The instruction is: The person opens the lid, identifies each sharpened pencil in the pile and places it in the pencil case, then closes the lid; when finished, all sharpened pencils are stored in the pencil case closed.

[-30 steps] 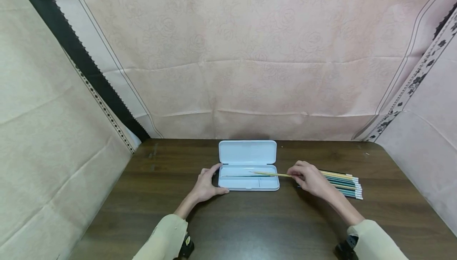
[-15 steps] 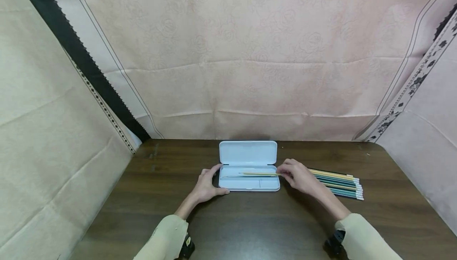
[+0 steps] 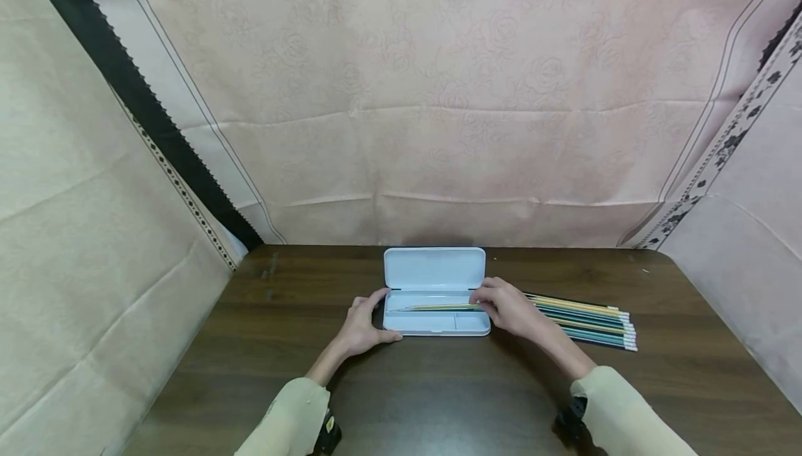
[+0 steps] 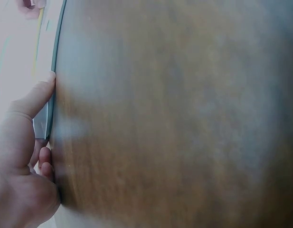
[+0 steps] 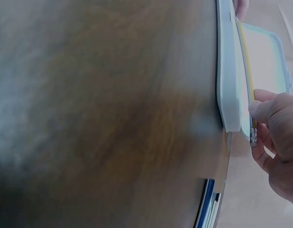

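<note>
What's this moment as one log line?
left hand: grips open case | right hand: pinches yellow pencil | other pencils: on table

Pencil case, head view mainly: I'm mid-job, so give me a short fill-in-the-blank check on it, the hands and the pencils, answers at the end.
1. The right hand pinches a pencil whose colour is ____.
2. The lid of the case is not closed but ____.
3. In the head view, the left hand grips the case at its ____ end.
4. In that view, the row of pencils lies on the table to the case's ____.

Missing words: yellow; open; left; right.
</note>
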`<action>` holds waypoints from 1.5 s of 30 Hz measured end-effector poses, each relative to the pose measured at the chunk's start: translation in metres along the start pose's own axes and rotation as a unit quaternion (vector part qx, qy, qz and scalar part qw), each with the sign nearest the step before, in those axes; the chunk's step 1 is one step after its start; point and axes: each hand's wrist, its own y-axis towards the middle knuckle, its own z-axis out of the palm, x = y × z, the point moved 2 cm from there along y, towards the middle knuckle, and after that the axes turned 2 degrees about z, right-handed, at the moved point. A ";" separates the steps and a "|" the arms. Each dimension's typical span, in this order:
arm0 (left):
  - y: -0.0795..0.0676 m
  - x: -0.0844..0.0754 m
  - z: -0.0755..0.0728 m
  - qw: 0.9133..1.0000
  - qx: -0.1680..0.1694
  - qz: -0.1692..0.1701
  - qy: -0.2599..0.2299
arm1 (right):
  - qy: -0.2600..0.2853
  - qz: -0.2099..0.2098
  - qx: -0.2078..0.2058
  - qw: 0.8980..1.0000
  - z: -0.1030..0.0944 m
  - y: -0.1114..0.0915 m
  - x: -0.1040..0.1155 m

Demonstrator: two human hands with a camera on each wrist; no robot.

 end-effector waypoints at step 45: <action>-0.001 -0.001 -0.001 1.000 0.007 -0.002 0.000 | 0.040 0.014 -0.060 0.997 -0.021 -0.025 -0.018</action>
